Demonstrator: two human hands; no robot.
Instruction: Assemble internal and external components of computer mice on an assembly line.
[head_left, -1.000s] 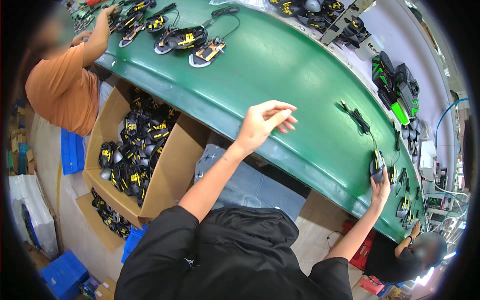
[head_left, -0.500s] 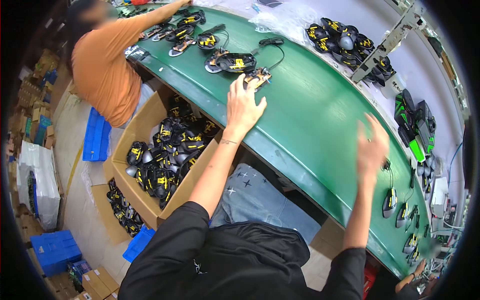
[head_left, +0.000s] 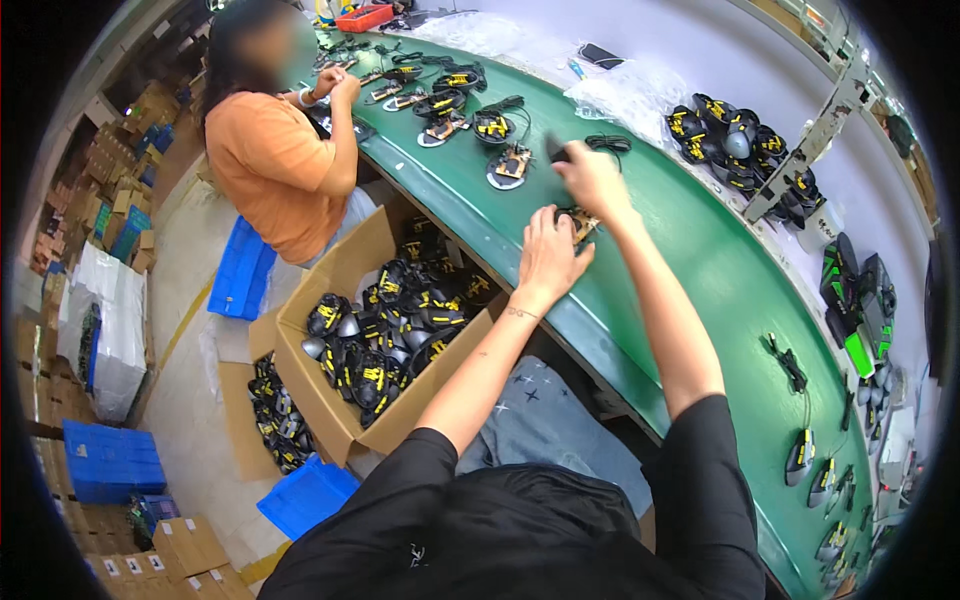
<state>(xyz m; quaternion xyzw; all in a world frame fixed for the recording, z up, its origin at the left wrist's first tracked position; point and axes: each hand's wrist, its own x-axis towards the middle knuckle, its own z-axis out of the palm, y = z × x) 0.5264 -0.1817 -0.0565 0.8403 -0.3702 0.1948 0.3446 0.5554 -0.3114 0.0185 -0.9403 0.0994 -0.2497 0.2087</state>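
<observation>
The left hand [head_left: 548,255] is lying palm-down on the green conveyor belt [head_left: 700,270], its fingers reaching forward and resting on an opened computer mouse base [head_left: 580,222] whose circuit board and yellow-marked parts are showing just past the fingertips; the fingers are lying close together rather than fanned out, and whether they are actually pinching the part cannot be told. Just beyond it and slightly to its right, the right hand [head_left: 592,178] is hovering over the belt, blurred, its fingers curled around a small dark piece [head_left: 556,150] at its far left edge. Right behind that hand a coiled black cable [head_left: 607,143] is lying on the belt. Further away from both hands, to the left along the belt, more open mouse bases [head_left: 508,163] with cables are sitting in a loose row. Below and to the left of the left hand, off the belt's near edge, a cardboard box [head_left: 330,400] is standing full of black mouse shells [head_left: 385,330] with yellow markings. Beyond that box a person in an orange shirt [head_left: 275,160] is working at the same belt. Far to the right of the right hand, a heap of black mouse shells [head_left: 735,140] is lying beside the belt, and finished mice [head_left: 800,455] with cables are lined up along the belt's near right stretch.
</observation>
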